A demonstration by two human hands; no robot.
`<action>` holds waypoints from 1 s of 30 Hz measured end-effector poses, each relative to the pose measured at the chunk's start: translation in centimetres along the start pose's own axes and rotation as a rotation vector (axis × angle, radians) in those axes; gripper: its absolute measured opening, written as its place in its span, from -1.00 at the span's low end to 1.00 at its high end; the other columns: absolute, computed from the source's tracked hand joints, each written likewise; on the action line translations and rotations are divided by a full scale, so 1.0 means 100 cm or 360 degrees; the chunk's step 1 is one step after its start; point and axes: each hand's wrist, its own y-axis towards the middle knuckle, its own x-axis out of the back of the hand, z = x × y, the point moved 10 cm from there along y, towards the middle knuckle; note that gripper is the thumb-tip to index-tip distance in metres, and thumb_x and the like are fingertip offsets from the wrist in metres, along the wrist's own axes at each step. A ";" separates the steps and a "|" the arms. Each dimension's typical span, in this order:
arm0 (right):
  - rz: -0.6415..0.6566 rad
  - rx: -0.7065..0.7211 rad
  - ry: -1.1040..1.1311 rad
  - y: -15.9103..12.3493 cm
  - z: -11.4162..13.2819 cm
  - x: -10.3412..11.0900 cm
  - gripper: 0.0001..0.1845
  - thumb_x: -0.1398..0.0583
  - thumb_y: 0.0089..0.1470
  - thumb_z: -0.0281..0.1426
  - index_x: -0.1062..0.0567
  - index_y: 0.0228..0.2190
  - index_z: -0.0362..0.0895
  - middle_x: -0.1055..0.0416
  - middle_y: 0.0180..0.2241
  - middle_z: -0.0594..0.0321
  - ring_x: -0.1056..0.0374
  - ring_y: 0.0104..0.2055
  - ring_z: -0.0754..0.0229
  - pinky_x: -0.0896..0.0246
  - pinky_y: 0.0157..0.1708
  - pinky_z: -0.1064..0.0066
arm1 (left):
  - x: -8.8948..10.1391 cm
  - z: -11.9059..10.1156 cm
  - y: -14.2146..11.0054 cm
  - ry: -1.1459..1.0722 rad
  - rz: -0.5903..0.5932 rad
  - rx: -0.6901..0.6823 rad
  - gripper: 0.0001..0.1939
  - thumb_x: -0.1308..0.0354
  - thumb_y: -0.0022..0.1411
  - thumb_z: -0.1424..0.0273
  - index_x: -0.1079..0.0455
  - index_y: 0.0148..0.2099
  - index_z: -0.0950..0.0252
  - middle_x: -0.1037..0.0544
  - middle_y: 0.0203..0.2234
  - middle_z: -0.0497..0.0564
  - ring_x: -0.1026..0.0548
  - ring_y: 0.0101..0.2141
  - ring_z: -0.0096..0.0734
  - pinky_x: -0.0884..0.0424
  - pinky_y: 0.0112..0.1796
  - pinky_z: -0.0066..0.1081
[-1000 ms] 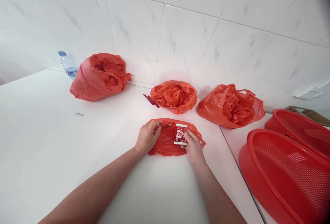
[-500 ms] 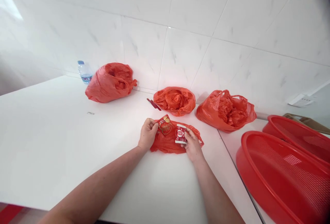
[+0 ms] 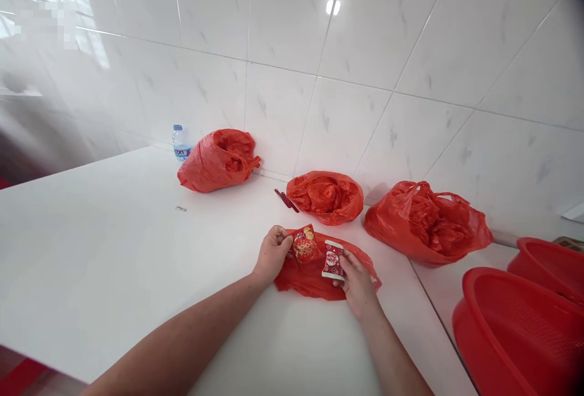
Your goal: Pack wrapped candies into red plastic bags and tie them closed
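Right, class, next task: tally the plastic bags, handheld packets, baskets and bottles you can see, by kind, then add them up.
Plastic bags: 4
Handheld packets: 2
Baskets: 2
Bottle: 1
Total: 9

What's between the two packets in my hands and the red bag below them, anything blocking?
Nothing visible. Your left hand holds the gold-printed packet and your right hand the white-edged packet, both over the red bag, no other object showing between; the space behind them is hidden.
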 end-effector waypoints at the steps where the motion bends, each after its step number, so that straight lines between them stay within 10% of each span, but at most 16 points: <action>1: -0.0008 0.0001 -0.0010 0.000 0.000 0.000 -0.49 -0.33 -0.16 -0.16 -0.39 -0.15 -0.05 -0.45 -0.38 0.35 -0.37 -0.45 0.29 -0.22 -0.66 0.55 | 0.000 0.001 0.000 0.0004 0.0001 0.0003 -0.78 -0.13 0.09 0.28 -0.13 -0.38 0.24 -0.36 -0.64 -0.21 -0.35 -0.65 -0.58 -0.32 -0.57 -0.55; 22: 0.0063 0.0156 -0.0308 -0.009 0.012 -0.012 -0.53 -0.28 -0.08 -0.13 -0.40 -0.14 -0.07 -0.46 -0.38 0.27 -0.42 -0.43 0.20 -0.25 -0.57 0.47 | 0.000 0.000 -0.001 0.0049 0.0035 -0.0043 -0.82 -0.09 0.14 0.30 -0.16 -0.39 0.24 -0.38 -0.57 -0.17 -0.36 -0.55 -0.54 -0.31 -0.49 -0.52; 30: -0.0481 0.0709 -0.0883 -0.032 0.065 0.006 -0.69 -0.21 -0.01 -0.21 -0.41 -0.22 -0.08 -0.49 -0.27 0.20 -0.41 -0.25 0.14 -0.33 -0.21 0.27 | -0.002 -0.013 -0.009 0.0190 0.0017 -0.0149 -0.85 -0.07 0.19 0.33 -0.16 -0.37 0.22 -0.50 -0.33 -0.06 -0.44 -0.37 -0.45 -0.36 -0.34 -0.44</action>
